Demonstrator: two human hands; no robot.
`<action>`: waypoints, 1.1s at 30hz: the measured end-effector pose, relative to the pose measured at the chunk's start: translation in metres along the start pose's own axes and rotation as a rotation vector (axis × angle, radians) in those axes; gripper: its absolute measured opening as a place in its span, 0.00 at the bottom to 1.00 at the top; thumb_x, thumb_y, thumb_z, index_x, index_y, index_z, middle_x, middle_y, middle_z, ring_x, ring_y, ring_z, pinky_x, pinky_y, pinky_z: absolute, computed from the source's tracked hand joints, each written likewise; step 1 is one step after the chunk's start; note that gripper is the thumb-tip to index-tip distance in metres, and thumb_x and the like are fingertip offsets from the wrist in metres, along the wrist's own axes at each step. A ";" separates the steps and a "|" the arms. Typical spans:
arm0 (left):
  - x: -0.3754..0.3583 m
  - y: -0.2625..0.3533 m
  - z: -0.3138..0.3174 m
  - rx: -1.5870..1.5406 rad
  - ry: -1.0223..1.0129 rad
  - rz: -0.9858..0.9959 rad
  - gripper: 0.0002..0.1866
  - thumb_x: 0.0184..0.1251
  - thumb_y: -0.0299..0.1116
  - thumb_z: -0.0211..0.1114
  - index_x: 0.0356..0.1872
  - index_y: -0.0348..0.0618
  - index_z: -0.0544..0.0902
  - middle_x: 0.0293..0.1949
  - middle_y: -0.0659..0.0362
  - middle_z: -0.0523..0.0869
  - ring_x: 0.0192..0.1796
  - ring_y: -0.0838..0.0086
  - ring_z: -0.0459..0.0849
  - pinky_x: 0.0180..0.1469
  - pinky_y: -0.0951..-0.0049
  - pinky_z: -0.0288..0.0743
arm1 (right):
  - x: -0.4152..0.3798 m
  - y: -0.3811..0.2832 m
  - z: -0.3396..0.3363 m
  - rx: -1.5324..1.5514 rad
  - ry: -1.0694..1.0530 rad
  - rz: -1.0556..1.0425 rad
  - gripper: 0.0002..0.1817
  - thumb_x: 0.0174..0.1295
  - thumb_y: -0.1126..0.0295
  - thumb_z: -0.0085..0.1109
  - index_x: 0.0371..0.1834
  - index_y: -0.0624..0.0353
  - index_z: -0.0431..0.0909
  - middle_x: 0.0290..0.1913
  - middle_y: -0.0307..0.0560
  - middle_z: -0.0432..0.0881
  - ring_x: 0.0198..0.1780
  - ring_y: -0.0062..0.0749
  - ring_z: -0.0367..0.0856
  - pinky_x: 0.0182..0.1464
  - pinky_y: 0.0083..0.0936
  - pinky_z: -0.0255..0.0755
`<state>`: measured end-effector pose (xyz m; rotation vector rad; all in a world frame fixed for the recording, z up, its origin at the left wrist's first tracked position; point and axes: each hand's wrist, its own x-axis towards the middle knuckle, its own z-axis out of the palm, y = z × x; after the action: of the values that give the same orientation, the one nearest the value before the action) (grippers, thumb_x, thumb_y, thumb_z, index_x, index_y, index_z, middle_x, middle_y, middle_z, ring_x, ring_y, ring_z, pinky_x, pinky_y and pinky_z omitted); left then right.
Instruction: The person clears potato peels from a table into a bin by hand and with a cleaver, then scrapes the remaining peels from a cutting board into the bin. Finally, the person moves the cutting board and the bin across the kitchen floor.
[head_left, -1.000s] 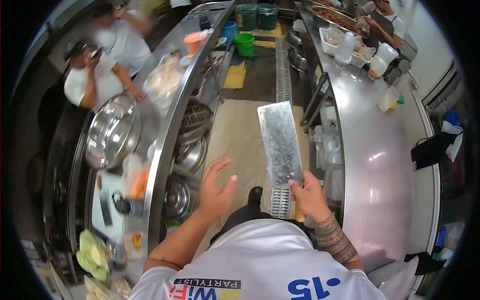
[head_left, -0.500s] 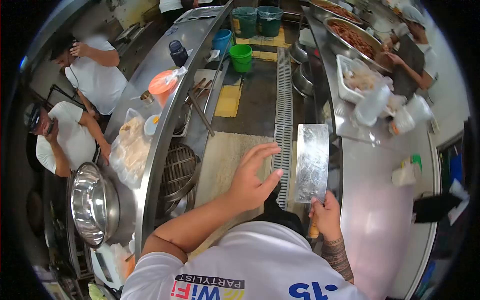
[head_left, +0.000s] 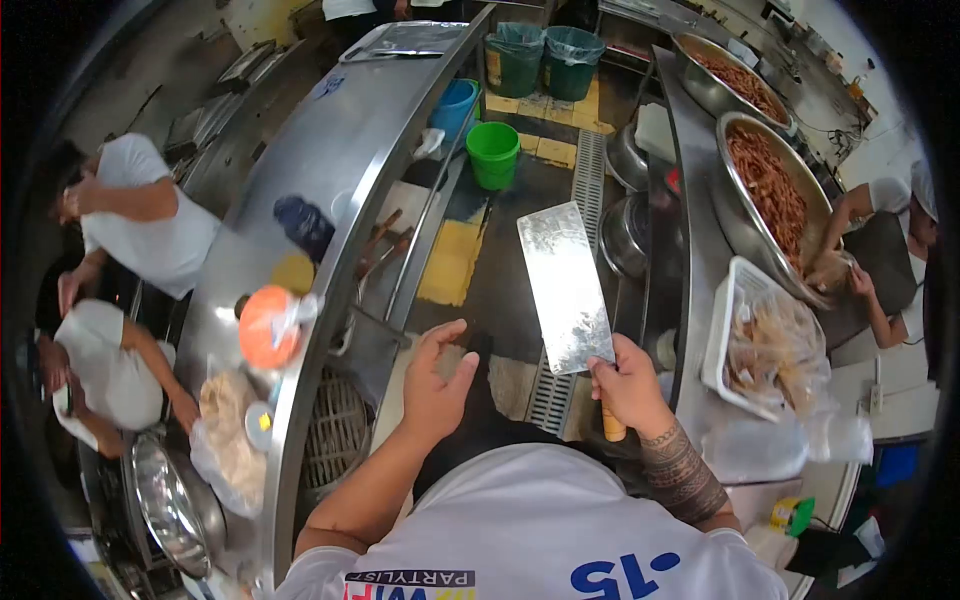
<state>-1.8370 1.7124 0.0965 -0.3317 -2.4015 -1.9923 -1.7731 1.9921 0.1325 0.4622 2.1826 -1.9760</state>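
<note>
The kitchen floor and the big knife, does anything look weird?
The cleaver looks smudged, and the right hand holds it up over the walkway, not a board. The yellow floor patches look ragged and worn. I can't make out any spill.

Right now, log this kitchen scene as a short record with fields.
right hand: grips cleaver by its wooden handle, blade raised
left hand: open, holding nothing
floor ahead: bright green bucket
left counter: orange container, steel bowl
right counter: white basket of plastic bags
co-workers: on both sides
</note>
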 end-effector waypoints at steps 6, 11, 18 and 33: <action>0.206 -0.012 0.025 0.051 -0.204 0.026 0.22 0.72 0.24 0.68 0.66 0.37 0.79 0.62 0.52 0.82 0.68 0.65 0.79 0.73 0.64 0.68 | 0.153 -0.038 -0.019 0.088 0.118 0.056 0.10 0.75 0.76 0.57 0.55 0.67 0.79 0.33 0.37 0.79 0.28 0.18 0.76 0.31 0.22 0.75; 0.380 0.009 0.070 0.150 -0.324 0.239 0.22 0.70 0.25 0.70 0.64 0.38 0.80 0.63 0.49 0.82 0.68 0.61 0.80 0.73 0.63 0.69 | 0.248 -0.067 -0.066 0.080 0.251 0.069 0.10 0.75 0.75 0.58 0.55 0.65 0.79 0.34 0.38 0.80 0.28 0.18 0.77 0.31 0.23 0.77; 0.573 0.000 0.180 0.128 -0.372 0.370 0.22 0.69 0.26 0.71 0.63 0.39 0.81 0.65 0.50 0.82 0.69 0.60 0.80 0.73 0.62 0.69 | 0.401 -0.075 -0.168 0.130 0.395 0.109 0.03 0.75 0.74 0.56 0.46 0.59 0.78 0.29 0.34 0.77 0.27 0.17 0.75 0.31 0.21 0.75; 0.888 -0.077 0.342 0.093 -0.263 0.036 0.22 0.68 0.28 0.72 0.62 0.42 0.82 0.62 0.50 0.85 0.64 0.60 0.83 0.67 0.62 0.74 | 0.778 -0.190 -0.368 0.012 0.245 0.128 0.03 0.75 0.74 0.58 0.46 0.61 0.78 0.30 0.34 0.78 0.26 0.18 0.75 0.31 0.22 0.74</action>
<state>-2.6724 2.1735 0.0765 -0.6693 -2.6065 -1.9211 -2.5347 2.4344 0.1028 0.8654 2.2139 -1.9556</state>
